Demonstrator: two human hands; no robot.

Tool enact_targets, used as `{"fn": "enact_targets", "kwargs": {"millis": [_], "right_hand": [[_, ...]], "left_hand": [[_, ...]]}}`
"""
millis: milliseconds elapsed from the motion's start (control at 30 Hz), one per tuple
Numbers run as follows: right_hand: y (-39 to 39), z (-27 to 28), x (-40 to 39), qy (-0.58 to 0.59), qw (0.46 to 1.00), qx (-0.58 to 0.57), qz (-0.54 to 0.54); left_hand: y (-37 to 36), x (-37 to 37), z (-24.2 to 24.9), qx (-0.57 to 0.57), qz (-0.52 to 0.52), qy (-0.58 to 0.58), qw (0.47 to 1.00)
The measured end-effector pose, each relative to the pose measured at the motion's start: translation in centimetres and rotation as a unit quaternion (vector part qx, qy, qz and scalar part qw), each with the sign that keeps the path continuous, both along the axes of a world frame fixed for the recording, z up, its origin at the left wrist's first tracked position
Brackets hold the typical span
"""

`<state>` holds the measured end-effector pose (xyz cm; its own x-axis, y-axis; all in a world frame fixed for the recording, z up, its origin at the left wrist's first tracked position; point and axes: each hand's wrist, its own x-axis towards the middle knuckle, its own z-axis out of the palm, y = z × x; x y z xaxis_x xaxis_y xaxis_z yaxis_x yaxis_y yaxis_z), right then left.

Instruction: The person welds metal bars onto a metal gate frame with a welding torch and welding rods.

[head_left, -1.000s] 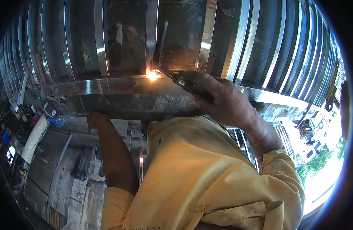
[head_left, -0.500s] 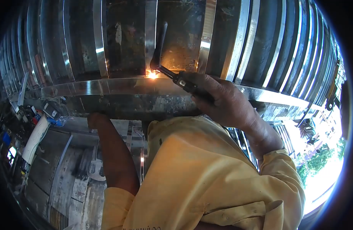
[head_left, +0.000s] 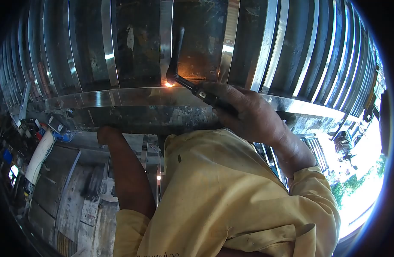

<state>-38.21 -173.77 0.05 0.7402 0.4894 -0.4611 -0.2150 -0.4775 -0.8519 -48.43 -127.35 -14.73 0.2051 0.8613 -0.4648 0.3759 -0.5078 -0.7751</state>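
My right hand (head_left: 252, 113) is closed around the black handle of a TIG welding torch (head_left: 174, 64), whose long back cap points up and away. Beneath the torch head, a small bright arc (head_left: 169, 85) glows where an upright metal strip (head_left: 166, 40) meets the long flat metal bar (head_left: 107, 97) at the front. Orange light falls on the dark plate behind it. My left hand (head_left: 107, 133) is low at the near edge of the work table, its fingers hidden from sight.
Several parallel metal strips (head_left: 272, 47) run across the dark tabletop on both sides. A white cylinder (head_left: 40, 150) and cluttered tools stand at the left. Below lie worn boards (head_left: 77, 205) with a metal clamp (head_left: 107, 188). Bright daylight enters at right.
The arc and its orange glow have become smaller and dimmer, and less light falls on the yellow clothing. The torch has shifted very slightly; my left hand stays put.
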Motion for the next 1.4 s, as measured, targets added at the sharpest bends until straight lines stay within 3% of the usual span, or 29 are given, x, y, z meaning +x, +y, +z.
{"fn": "enact_targets", "kwargs": {"millis": [267,433,567,667,767,1400], "right_hand": [[0.0,0.2,0.3,-0.003,1.0,-0.018,0.007],[0.3,0.3,0.0,-0.016,1.0,-0.015,-0.008],[0.1,-0.2,0.1,-0.033,0.999,0.005,0.011],[0.1,0.3,0.1,-0.005,0.998,-0.056,0.025],[0.4,0.6,0.4,0.004,0.999,-0.027,-0.02],[1.5,-0.8,0.2,-0.009,1.0,0.027,0.003]], "left_hand": [[-1.7,1.9,1.5,-0.004,0.031,0.016,0.999],[6.6,-4.0,-4.8,-0.039,0.032,0.042,0.998],[3.4,-2.8,-2.7,-0.001,-0.016,0.017,1.0],[-0.2,-0.6,-0.5,0.044,-0.022,-0.018,0.999],[-0.5,-0.4,0.0,0.023,-0.019,-0.01,1.0],[0.3,-0.5,-0.1,0.011,-0.008,-0.004,1.0]]}}
